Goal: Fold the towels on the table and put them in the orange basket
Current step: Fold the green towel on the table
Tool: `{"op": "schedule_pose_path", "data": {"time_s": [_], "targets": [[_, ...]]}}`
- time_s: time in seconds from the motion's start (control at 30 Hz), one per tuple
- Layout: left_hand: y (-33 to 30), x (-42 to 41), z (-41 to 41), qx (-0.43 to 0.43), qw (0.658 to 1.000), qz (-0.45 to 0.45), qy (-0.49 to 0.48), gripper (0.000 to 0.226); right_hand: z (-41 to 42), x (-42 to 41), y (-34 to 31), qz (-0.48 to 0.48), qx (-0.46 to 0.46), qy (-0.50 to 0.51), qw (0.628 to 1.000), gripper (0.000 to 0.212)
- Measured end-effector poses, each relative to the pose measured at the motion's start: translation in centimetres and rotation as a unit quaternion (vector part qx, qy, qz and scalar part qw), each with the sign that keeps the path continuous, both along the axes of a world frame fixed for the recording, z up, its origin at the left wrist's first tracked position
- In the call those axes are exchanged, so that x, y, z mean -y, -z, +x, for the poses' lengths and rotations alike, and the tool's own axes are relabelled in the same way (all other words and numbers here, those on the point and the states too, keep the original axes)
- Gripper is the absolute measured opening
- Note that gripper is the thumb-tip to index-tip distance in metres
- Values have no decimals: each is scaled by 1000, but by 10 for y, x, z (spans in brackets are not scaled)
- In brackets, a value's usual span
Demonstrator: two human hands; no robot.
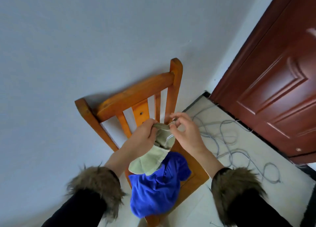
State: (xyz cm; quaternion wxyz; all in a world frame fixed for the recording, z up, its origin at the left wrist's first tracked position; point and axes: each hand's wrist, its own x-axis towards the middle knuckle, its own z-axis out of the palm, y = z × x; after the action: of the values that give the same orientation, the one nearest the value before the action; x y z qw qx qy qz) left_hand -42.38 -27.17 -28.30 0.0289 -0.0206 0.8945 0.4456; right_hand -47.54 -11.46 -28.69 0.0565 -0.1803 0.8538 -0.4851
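My left hand is gripping the green towel above the chair. My right hand is pinching what seems to be its edge.

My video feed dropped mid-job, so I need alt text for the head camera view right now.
Both hands hold a pale green towel up over a wooden chair: the left hand grips its top edge, the right hand pinches it nearby. A blue towel lies crumpled on the seat; grey cable loops on the floor by a brown door.
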Motion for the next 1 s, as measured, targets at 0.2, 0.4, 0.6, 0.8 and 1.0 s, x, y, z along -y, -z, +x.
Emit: {"op": "schedule_pose_path", "data": {"time_s": [0.2,0.4,0.6,0.8,1.0], "targets": [[-62,17,20,-26,997,-68,31,15,6,8,-53,-30,40,-44,998,29],[-112,30,64,-71,991,-86,-78,11,17,10,-91,31,47,-212,976,21],[-147,21,138,-106,962,-131,-214,18,41,23,-110,94,-55,-270,957,14],[-182,18,233,-128,920,-168,-329,18,96,60,-119,75,-181,-275,941,18],[-199,9,357,-113,873,-205,-428,15,181,110,-127,118,-206,-303,923,16]]}}
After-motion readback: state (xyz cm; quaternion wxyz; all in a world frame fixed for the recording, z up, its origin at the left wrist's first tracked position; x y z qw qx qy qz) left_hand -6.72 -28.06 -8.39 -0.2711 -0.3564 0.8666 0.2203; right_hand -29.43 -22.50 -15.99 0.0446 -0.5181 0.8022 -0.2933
